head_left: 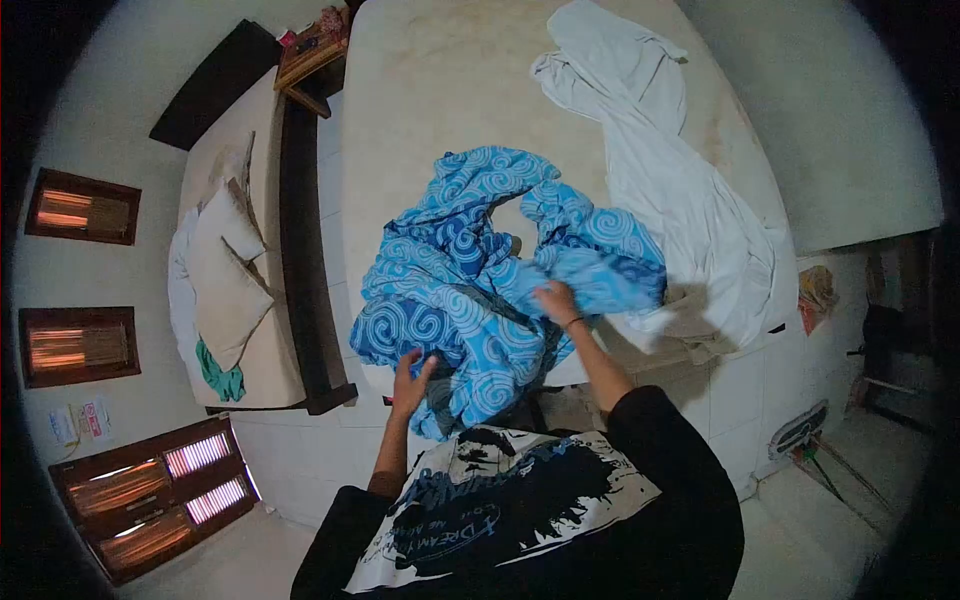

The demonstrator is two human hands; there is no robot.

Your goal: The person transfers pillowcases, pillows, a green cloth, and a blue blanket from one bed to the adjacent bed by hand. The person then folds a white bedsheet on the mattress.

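While white cloth [690, 210] flanks blue fabric [430, 270], the left hand [409, 385] is spread, the right hand's [557, 302] grip unclear.

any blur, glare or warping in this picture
In the head view, wide-lens distortion bows the bed's edges and the corners fall to black; the blue cloth smears near the right hand; the left hand looks sharper; the door panes glare.

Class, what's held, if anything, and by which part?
Right-hand grip: apparently blue swirl-patterned cloth, by a bunched fold, though blurred. Left-hand grip: apparently empty.
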